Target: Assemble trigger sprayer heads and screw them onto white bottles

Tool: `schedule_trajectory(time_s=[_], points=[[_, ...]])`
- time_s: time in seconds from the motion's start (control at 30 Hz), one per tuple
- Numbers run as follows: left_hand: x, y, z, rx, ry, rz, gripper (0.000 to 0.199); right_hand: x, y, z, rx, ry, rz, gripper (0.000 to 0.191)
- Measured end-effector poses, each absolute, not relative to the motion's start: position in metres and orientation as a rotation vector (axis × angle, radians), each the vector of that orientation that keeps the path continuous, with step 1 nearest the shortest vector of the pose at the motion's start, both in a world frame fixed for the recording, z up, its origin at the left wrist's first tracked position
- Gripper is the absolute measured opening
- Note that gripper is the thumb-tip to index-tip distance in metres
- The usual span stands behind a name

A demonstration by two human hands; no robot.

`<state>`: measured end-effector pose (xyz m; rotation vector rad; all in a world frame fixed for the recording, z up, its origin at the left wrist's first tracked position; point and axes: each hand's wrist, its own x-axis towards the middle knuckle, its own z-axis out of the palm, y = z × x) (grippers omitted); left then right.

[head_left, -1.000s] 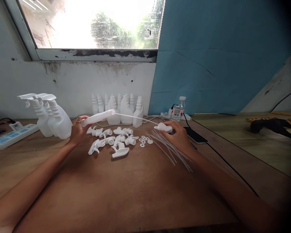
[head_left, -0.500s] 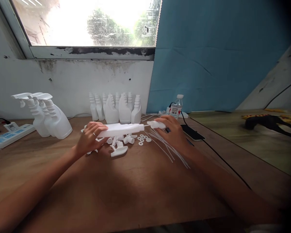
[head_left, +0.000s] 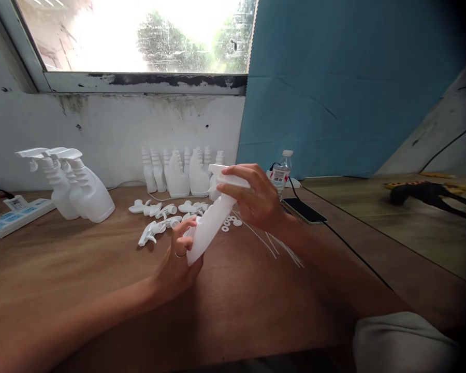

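A white plastic spray bottle (head_left: 208, 231) is held tilted above the table, its neck up to the right. My left hand (head_left: 183, 254) is closed round its lower body. Over the neck end, my right hand (head_left: 254, 196) grips a white trigger spray head (head_left: 231, 178). The head meets the neck; whether it is screwed on I cannot tell. Behind my left hand lie several loose white trigger heads (head_left: 157, 228). Small white washers (head_left: 226, 226) and thin clear tubes (head_left: 270, 242) rest on the table under my right hand.
Open-necked white bottles (head_left: 178, 176) stand in a group by the wall. Spray bottles with heads (head_left: 87, 191) stand at the left, near a power strip (head_left: 19, 220). A phone (head_left: 305, 211) with a cable and a clear water bottle (head_left: 282, 168) are at the right.
The bottle has swung from level to tilted, neck upward. My left hand has come lower and nearer. My right hand has brought the trigger head, its tube formerly showing, against the neck.
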<state>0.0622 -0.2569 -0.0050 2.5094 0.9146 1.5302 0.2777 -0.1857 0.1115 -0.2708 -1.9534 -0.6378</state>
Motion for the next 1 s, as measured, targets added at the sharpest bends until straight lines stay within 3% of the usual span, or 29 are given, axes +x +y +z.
schedule_trajectory(time_s=[0.27, 0.47, 0.6, 0.7, 0.8, 0.9, 1.0], points=[[0.069, -0.276, 0.001, 2.487, 0.878, 1.520, 0.042, 0.265, -0.199, 0.103, -0.119, -1.895, -0.548, 0.040], [0.076, -0.271, 0.009, 2.569, 0.954, 1.564, 0.087, 0.268, -0.210, 0.109, -0.101, -2.028, -0.182, 0.037], [0.086, -0.260, 0.005, 2.577, 0.999, 1.588, 0.096, 0.262, -0.220, 0.113, -0.208, -1.966, 0.118, 0.027], [0.084, -0.247, 0.009, 2.652, 0.911, 1.591, 0.093, 0.258, -0.221, 0.112, -0.200, -1.936, 0.224, 0.026], [0.073, -0.238, 0.030, 2.654, 0.779, 1.619, 0.074, 0.257, -0.219, 0.109, -0.152, -1.920, 0.266, 0.034], [0.063, -0.238, 0.071, 2.546, 0.773, 1.896, 0.054, 0.257, -0.218, 0.106, -0.195, -1.916, 0.268, 0.047], [0.060, -0.243, 0.120, 2.474, 0.908, 2.032, 0.048, 0.255, -0.219, 0.106, -0.276, -1.903, 0.298, 0.064]])
